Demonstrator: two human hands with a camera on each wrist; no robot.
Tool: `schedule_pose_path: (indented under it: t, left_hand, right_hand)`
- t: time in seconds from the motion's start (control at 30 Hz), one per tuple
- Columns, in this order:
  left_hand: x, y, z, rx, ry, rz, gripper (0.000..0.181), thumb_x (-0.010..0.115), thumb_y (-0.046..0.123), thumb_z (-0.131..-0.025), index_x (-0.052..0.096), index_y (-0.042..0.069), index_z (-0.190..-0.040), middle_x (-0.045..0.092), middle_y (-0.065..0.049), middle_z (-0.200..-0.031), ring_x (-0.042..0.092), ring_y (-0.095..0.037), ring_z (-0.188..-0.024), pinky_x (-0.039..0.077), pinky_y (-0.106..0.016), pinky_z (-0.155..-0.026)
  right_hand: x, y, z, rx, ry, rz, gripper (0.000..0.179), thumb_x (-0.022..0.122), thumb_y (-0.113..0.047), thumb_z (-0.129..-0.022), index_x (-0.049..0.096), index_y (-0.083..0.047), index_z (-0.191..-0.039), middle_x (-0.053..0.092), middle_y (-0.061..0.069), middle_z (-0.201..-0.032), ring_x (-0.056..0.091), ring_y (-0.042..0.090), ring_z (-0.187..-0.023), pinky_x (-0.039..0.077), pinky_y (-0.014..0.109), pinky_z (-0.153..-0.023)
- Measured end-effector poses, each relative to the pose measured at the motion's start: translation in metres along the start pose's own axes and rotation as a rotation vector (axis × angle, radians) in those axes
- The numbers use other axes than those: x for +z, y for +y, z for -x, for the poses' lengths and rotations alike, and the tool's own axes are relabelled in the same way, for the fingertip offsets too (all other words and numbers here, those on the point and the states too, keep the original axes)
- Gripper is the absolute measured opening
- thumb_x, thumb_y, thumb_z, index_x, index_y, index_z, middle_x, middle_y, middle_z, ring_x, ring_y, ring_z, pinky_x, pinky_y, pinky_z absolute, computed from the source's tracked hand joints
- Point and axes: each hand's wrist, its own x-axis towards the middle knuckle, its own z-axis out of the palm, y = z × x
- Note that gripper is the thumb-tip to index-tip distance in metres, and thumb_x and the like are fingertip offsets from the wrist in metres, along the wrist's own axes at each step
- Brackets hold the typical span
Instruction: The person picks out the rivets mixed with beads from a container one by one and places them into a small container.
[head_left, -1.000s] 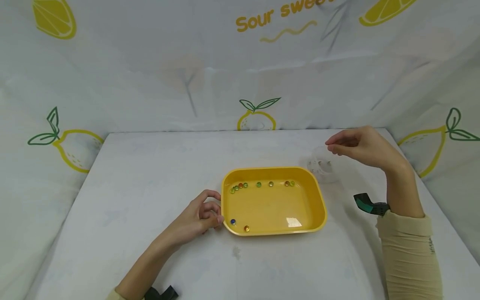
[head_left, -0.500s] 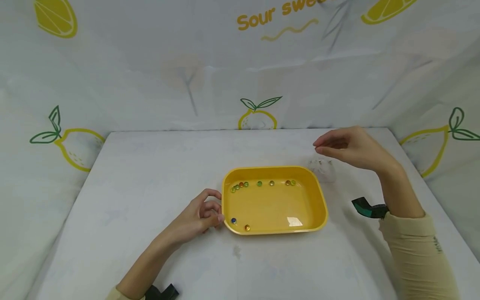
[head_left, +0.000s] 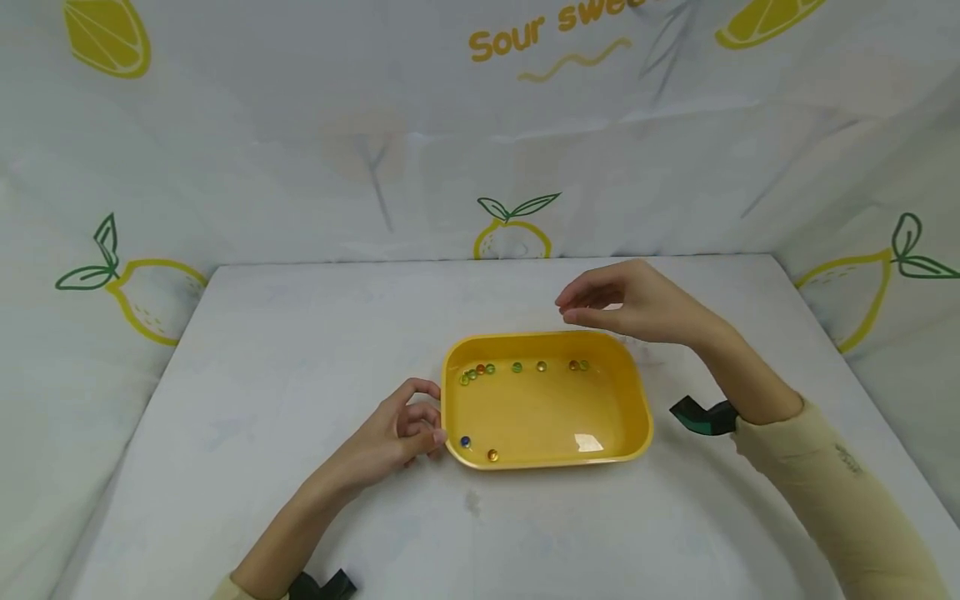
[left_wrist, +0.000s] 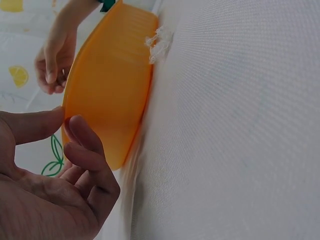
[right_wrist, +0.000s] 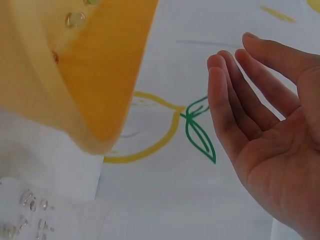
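Note:
The yellow tray (head_left: 540, 421) rests on the table, holding several small glass marbles. Most, such as a green marble (head_left: 517, 367), lie along its back side; a blue marble (head_left: 465, 442) and an orange marble (head_left: 492, 455) lie at the front left. My left hand (head_left: 401, 425) pinches the tray's left rim, thumb on the edge and fingers against the outer wall, as the left wrist view shows. My right hand (head_left: 633, 304) hovers over the tray's back right rim, fingers loosely bent and thumb apart. Nothing shows between its fingers in the right wrist view (right_wrist: 272, 120).
Beside the tray's back right corner stands a clear plastic container (right_wrist: 37, 212), mostly covered by my right hand in the head view. A white cloth with lemon prints (head_left: 513, 237) hangs behind the white table (head_left: 300, 333).
My right hand has moved left from above the clear container to over the tray's back rim. The left hand, tray and marbles have stayed in place.

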Motion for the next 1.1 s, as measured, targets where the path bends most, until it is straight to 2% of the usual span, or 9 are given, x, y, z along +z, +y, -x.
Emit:
schedule_pose_path:
  t: [0.2, 0.33, 0.43, 0.63, 0.87, 1.0, 1.1]
  left_hand:
    - [0.001, 0.000, 0.000, 0.008, -0.005, -0.001, 0.053, 0.065, 0.006, -0.099, 0.038, 0.004, -0.145, 0.065, -0.004, -0.100, 0.061, -0.016, -0.081, 0.042, -0.023, -0.060]
    - [0.001, 0.000, -0.001, 0.004, -0.008, 0.001, 0.054, 0.067, 0.010, -0.100, 0.038, 0.005, -0.145, 0.065, -0.004, -0.101, 0.060, -0.016, -0.080, 0.042, -0.024, -0.059]
    - [0.001, 0.000, -0.001, -0.009, -0.008, 0.004, 0.055, 0.069, 0.013, -0.101, 0.038, 0.006, -0.146, 0.065, -0.005, -0.101, 0.059, -0.016, -0.078, 0.041, -0.024, -0.058]
    - [0.000, -0.001, 0.000, -0.013, -0.004, 0.000, 0.055, 0.068, 0.013, -0.101, 0.037, 0.006, -0.146, 0.065, -0.007, -0.101, 0.058, -0.016, -0.079, 0.041, -0.024, -0.058]
    - [-0.002, -0.001, 0.002, -0.021, 0.000, -0.001, 0.056, 0.069, 0.015, -0.101, 0.037, 0.007, -0.146, 0.066, -0.006, -0.102, 0.059, -0.017, -0.080, 0.042, -0.024, -0.059]
    - [-0.001, -0.002, 0.001, -0.002, -0.010, 0.001, 0.055, 0.068, 0.014, -0.101, 0.037, 0.006, -0.146, 0.066, -0.007, -0.102, 0.058, -0.017, -0.078, 0.041, -0.024, -0.058]
    - [-0.001, -0.003, 0.000, 0.006, -0.015, 0.004, 0.055, 0.068, 0.014, -0.101, 0.037, 0.005, -0.146, 0.066, -0.007, -0.102, 0.058, -0.016, -0.077, 0.041, -0.024, -0.057]
  right_hand:
    - [0.016, -0.010, -0.016, -0.041, -0.105, -0.014, 0.013, 0.080, -0.015, -0.099, 0.081, -0.013, -0.112, 0.081, 0.002, -0.107, 0.078, 0.020, -0.097, 0.065, 0.028, -0.091]
    - [0.024, -0.013, -0.021, -0.072, -0.160, -0.027, 0.011, 0.078, -0.015, -0.100, 0.081, -0.011, -0.111, 0.082, 0.007, -0.107, 0.079, 0.030, -0.097, 0.065, 0.029, -0.089]
    - [0.029, -0.017, -0.025, -0.085, -0.195, -0.030, 0.012, 0.077, -0.014, -0.101, 0.081, -0.010, -0.111, 0.082, 0.011, -0.107, 0.079, 0.032, -0.097, 0.065, 0.027, -0.088]
    - [0.039, -0.026, -0.037, -0.126, -0.259, -0.039, 0.014, 0.076, -0.014, -0.102, 0.080, -0.007, -0.114, 0.082, 0.012, -0.107, 0.078, 0.031, -0.097, 0.065, 0.027, -0.089]
    - [0.058, -0.037, -0.053, -0.143, -0.321, 0.027, 0.015, 0.077, -0.013, -0.101, 0.080, -0.005, -0.114, 0.082, 0.008, -0.103, 0.073, 0.010, -0.088, 0.063, 0.025, -0.085]
    - [0.064, -0.039, -0.057, -0.139, -0.354, 0.041, 0.019, 0.075, -0.013, -0.102, 0.080, -0.004, -0.118, 0.083, 0.009, -0.105, 0.075, 0.013, -0.090, 0.064, 0.026, -0.085]
    - [0.068, -0.039, -0.061, -0.106, -0.404, 0.018, 0.025, 0.074, -0.014, -0.103, 0.078, -0.002, -0.124, 0.083, 0.011, -0.112, 0.079, 0.019, -0.099, 0.064, 0.028, -0.091]
